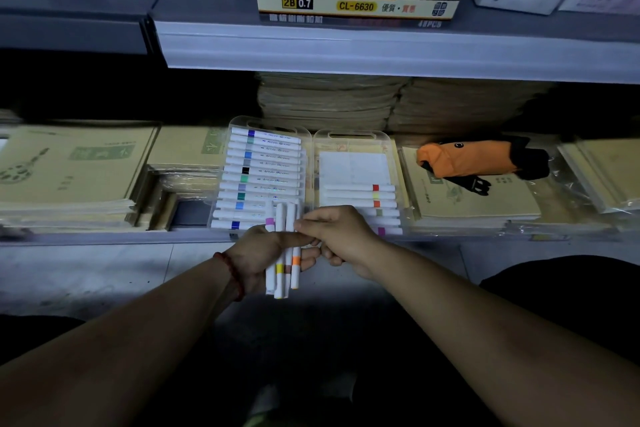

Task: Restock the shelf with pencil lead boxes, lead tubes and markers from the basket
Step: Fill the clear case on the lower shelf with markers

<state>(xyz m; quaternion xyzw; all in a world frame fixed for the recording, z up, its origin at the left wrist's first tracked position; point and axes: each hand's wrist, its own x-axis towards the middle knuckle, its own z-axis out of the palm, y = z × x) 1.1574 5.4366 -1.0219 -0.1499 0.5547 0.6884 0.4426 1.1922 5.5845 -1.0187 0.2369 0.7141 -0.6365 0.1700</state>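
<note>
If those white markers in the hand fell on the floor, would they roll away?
Probably yes: the markers look round and smooth, so they'd likely roll. They seem stiff, sticking out straight though the left hand grips only their middles. They're likely light too, since one hand holds several at once.

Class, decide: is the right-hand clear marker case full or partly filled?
Partly filled: the case holds markers only in its lower half.
</note>
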